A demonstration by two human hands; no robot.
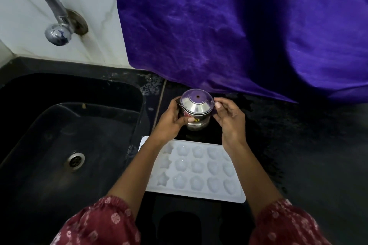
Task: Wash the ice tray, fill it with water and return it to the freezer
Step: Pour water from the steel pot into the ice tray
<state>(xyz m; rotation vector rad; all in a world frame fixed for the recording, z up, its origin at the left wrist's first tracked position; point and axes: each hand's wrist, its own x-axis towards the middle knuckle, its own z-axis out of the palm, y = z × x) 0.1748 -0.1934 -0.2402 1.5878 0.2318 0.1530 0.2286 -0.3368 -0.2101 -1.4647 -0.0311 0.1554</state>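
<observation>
Purple cloth (239, 26) drapes behind the dark counter (308, 155), with the black sink (39, 125) at the left. On the counter beside the sink, the white ice tray (199, 171) lies flat between the forearms. Beyond it, the left hand (172, 120) wraps a steel container (196, 114), and the right hand (229, 118) sets curled fingertips against its clear lid; whether they pinch is unclear.

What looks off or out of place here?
Nothing spilled or broken. The ice tray lies slightly askew on the counter beside the sink, untouched: left hand and right hand hold a lidded steel pot instead. A purple cloth drapes over the counter's back.
</observation>
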